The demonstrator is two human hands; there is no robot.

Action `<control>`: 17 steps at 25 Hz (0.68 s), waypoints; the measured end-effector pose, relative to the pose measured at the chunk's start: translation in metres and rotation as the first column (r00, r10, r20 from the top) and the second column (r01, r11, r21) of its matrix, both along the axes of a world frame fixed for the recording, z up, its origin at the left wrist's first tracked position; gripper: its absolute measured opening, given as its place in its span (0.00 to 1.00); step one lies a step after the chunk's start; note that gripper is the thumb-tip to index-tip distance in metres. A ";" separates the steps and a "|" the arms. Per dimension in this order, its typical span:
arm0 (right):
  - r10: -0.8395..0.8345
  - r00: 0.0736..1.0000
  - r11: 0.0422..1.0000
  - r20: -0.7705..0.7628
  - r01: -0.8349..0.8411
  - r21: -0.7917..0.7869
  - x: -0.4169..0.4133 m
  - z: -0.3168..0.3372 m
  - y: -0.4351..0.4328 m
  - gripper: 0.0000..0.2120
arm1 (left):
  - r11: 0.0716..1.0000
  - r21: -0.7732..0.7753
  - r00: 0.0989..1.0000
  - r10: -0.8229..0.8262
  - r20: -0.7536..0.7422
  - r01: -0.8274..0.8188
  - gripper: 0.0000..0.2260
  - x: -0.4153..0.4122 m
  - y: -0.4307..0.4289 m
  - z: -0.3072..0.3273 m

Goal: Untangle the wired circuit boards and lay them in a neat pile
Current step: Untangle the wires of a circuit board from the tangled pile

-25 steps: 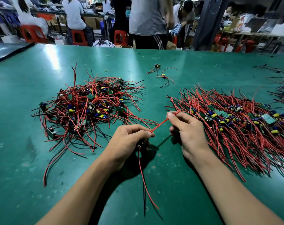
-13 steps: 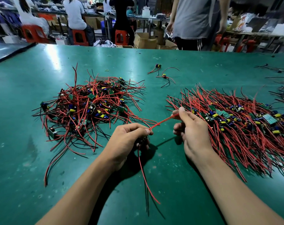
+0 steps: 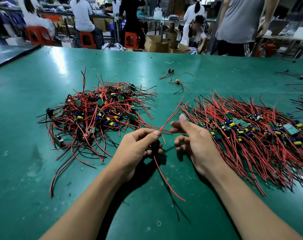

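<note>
Presently, wired board (image 3: 155, 146) in left hand (image 3: 138, 148)

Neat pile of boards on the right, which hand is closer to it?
Right. The right hand lies at the neat pile's left edge; the left hand is further left, pinching red wires.

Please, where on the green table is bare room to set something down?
Bare table lies near-left, between the tangled pile and the left forearm, and far-left beyond that pile. Crowded: the middle gap, where the left hand, right hand and held red wires sit, and the right side under the neat pile.
</note>
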State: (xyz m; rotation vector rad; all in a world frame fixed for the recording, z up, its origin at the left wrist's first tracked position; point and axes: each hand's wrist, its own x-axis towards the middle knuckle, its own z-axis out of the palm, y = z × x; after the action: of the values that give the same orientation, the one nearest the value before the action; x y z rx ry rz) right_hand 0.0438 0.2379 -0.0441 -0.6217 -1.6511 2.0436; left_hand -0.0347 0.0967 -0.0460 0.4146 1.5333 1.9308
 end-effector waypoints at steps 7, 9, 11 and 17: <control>0.392 0.920 0.920 0.025 -0.391 -0.040 0.006 -0.003 -0.017 0.11 | 0.996 0.094 0.992 -0.019 0.126 0.007 0.14 -0.006 -0.003 0.002; 0.429 0.903 0.899 0.005 -0.426 -0.099 0.006 -0.001 -0.018 0.09 | 0.995 0.090 0.988 -0.054 0.144 0.041 0.18 -0.006 -0.005 0.003; 0.426 0.905 0.893 -0.012 -0.423 -0.151 0.005 0.000 -0.020 0.10 | 0.995 0.074 0.988 -0.075 0.135 0.065 0.21 -0.006 -0.005 0.005; 0.319 0.940 0.897 -0.124 -0.342 -0.281 0.003 0.003 -0.021 0.07 | 0.984 0.125 0.948 -0.155 0.279 0.124 0.17 -0.012 -0.008 0.008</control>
State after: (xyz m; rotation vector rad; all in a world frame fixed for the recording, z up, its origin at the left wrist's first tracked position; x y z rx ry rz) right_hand 0.0466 0.2165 -0.0413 -0.3684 -1.4969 2.5609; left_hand -0.0463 0.0885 -0.0378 0.2647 1.1866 1.8728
